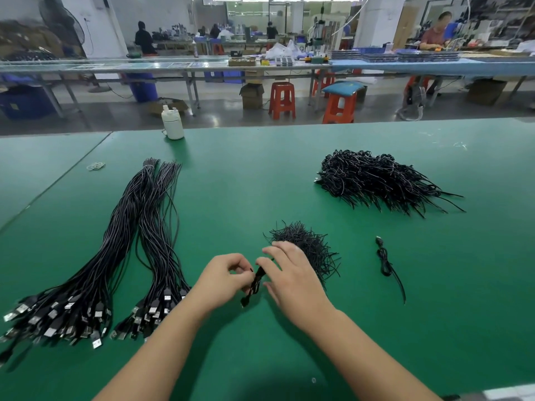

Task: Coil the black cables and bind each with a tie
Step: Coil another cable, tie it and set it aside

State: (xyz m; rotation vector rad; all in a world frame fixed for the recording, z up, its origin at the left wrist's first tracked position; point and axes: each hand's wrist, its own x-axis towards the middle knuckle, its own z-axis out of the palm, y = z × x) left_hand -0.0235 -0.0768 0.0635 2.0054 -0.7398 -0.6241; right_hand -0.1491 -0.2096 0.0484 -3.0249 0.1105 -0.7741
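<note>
My left hand (224, 277) and my right hand (292, 277) meet at table centre and both pinch a small coiled black cable (255, 285), whose plug end hangs down toward the mat. Just behind my right hand lies a heap of short black ties (311, 244). Two long bundles of straight black USB cables (127, 241) stretch along the left, plugs toward me. A big pile of bound coils (376, 180) sits at the far right. One bound coil (385, 261) lies alone right of the ties.
The green mat (289, 175) covers the whole bench. A white bottle (172, 123) stands at its far edge, and rubber bands (96, 166) lie at the far left. Beyond are orange stools, other benches and seated workers.
</note>
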